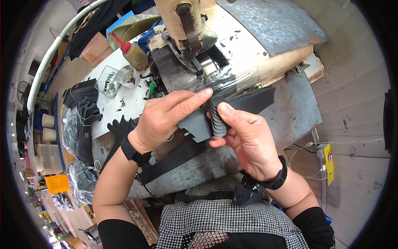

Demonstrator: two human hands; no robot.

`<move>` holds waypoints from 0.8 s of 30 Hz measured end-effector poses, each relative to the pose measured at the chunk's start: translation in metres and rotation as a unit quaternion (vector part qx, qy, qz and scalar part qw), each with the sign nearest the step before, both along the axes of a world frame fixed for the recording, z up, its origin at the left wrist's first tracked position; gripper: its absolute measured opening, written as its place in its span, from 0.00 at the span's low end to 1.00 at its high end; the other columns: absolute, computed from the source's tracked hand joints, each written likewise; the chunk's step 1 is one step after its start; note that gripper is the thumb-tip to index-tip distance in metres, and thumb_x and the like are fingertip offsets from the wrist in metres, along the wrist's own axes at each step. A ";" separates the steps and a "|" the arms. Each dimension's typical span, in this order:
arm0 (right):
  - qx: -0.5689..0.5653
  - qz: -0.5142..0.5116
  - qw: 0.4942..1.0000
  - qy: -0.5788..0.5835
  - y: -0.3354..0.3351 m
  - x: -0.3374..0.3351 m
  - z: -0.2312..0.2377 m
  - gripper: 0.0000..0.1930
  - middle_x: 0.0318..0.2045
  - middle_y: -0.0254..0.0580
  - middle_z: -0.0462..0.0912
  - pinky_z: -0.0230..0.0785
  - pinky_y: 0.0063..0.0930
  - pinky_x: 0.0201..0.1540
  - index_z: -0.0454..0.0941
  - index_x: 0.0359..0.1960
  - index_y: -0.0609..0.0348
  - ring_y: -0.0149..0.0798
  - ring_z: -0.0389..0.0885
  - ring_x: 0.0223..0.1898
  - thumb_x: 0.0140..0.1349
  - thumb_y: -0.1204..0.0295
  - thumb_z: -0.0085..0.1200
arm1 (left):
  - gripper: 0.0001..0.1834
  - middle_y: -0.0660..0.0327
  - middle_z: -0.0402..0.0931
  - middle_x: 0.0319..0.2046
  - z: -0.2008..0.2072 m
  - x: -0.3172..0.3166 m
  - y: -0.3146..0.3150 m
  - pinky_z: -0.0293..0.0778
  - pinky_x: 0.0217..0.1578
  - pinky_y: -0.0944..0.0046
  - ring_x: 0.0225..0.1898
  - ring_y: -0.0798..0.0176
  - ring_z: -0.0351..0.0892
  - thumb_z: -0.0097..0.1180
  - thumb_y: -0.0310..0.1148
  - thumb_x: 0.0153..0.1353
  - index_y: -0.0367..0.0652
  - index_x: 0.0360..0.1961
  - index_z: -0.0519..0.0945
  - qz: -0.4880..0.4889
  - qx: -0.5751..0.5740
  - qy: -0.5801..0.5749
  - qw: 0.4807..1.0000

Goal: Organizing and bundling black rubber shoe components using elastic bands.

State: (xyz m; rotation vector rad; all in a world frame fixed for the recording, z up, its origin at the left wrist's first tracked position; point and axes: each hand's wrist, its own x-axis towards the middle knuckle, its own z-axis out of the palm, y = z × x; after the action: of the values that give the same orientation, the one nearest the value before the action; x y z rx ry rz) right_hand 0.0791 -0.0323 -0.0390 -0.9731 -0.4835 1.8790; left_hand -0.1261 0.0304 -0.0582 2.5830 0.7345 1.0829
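A fanned stack of thin black strips [217, 120], leather-like, is pinched between the thumb and fingers of my right hand [252, 135]. My left hand [168, 114] reaches over from the left, its fingers pressed together and their tips at the upper end of the strips; its thumb is hidden. Behind and below the hands lies a wider stack of flat black pieces [253, 101], its left end showing under my left fingers. Just beyond stands a cream machine [182, 20] with a dark metal working head [178, 62], close to my left fingertips.
A long black piece [174, 162] lies on the worn metal tabletop [211, 164]. Left of the machine are a red-tipped bottle [136, 57], a clear box [108, 81] and bundled black pieces [81, 97]. Black scraps dot the white surface. A pale curved tube [43, 62] arches at far left.
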 end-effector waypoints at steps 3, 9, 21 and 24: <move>-0.009 -0.008 1.000 0.016 0.000 -0.003 0.002 0.15 0.29 0.37 0.83 0.80 0.21 0.33 0.83 0.37 0.65 0.26 0.80 0.28 0.64 0.62 0.60 | 0.33 0.50 0.82 0.39 0.004 -0.003 -0.001 0.82 0.35 0.65 0.36 0.56 0.85 0.61 0.12 0.49 0.37 0.59 0.72 -0.009 0.035 0.086 0.996; -0.014 -0.005 1.000 0.010 0.002 -0.005 0.001 0.15 0.30 0.38 0.83 0.80 0.22 0.33 0.83 0.34 0.65 0.27 0.81 0.29 0.65 0.62 0.59 | 0.21 0.52 0.81 0.35 -0.008 -0.002 0.004 0.79 0.29 0.66 0.30 0.57 0.82 0.60 0.20 0.48 0.36 0.47 0.80 0.016 0.090 -0.026 0.995; -0.023 -0.025 0.999 0.007 0.011 -0.015 0.006 0.14 0.30 0.38 0.83 0.79 0.21 0.32 0.82 0.34 0.64 0.28 0.81 0.29 0.65 0.62 0.58 | 0.17 0.57 0.80 0.33 0.003 -0.005 0.018 0.73 0.25 0.64 0.27 0.59 0.77 0.58 0.26 0.44 0.36 0.40 0.83 0.024 0.110 0.080 0.990; -0.022 -0.025 0.999 0.009 0.015 -0.014 0.006 0.14 0.30 0.38 0.83 0.79 0.21 0.31 0.82 0.34 0.64 0.28 0.81 0.28 0.65 0.62 0.58 | 0.18 0.57 0.80 0.33 0.004 -0.005 0.021 0.73 0.26 0.64 0.28 0.59 0.77 0.59 0.26 0.42 0.36 0.39 0.82 0.028 0.102 0.083 0.991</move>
State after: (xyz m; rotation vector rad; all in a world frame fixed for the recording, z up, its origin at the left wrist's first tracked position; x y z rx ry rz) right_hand 0.0651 -0.0177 -0.0328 -0.9865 -0.4048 1.8585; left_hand -0.1313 0.0512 -0.0541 2.8706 0.7746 1.0152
